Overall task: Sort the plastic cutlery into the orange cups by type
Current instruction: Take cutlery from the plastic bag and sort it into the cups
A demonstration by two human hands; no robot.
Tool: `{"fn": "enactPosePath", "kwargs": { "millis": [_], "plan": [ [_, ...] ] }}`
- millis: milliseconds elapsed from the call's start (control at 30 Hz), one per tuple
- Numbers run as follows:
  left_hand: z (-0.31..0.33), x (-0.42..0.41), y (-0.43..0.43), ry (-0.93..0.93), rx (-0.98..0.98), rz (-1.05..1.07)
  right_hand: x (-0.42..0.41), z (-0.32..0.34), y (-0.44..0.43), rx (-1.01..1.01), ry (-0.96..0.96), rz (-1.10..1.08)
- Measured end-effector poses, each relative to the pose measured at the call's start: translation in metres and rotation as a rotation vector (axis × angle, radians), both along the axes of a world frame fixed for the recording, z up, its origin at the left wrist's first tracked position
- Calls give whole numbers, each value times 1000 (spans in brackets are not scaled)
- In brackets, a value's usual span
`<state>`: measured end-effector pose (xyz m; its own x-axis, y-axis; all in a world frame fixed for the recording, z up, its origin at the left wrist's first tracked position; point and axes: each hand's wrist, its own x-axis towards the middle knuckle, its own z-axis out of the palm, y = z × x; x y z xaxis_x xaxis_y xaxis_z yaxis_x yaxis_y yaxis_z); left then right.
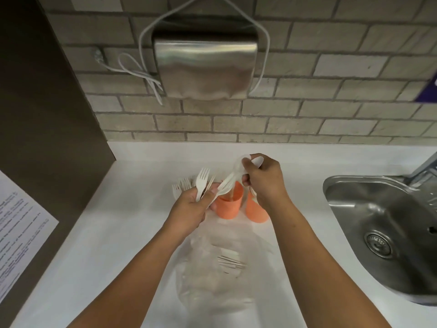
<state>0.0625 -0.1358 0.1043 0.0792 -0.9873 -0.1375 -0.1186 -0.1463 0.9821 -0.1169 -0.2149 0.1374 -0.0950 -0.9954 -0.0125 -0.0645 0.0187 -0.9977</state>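
Two orange cups stand on the white counter: one (228, 207) in the middle, another (255, 213) to its right, partly hidden by my right wrist. My left hand (194, 207) is shut on a bunch of white plastic forks (203, 179), tines up, just left of the middle cup. My right hand (264, 178) pinches white plastic spoons (236, 172) above the cups; their handles slant down toward my left hand. More forks (182, 185) stick up behind my left hand; what holds them is hidden.
A clear plastic bag (212, 275) with more white forks (230, 260) lies on the counter (123, 209) in front of the cups. A steel sink (383, 223) is at the right. A metal dispenser (205, 67) hangs on the brick wall. A brown panel stands at the left.
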Motion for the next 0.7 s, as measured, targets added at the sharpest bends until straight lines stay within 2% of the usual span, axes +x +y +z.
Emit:
{"fn": "enactPosePath", "kwargs": {
  "millis": [67, 200, 367, 567, 700],
  "plan": [
    [-1, -8, -2, 38, -6, 10, -17, 2, -2, -61, 57, -94],
    [-4, -19, -7, 156, 9, 86, -60, 1, -10, -233, 313, -220],
    [-4, -33, -5, 180, 22, 99, -90, -15, -18, -374, 501, -259],
    [-4, -49, -2, 183, 36, 141, -103, -34, -27, -449, 656, -169],
    [-4, -60, 0, 186, 46, 161, -99, -51, -33, -270, 780, 80]
  ]
}}
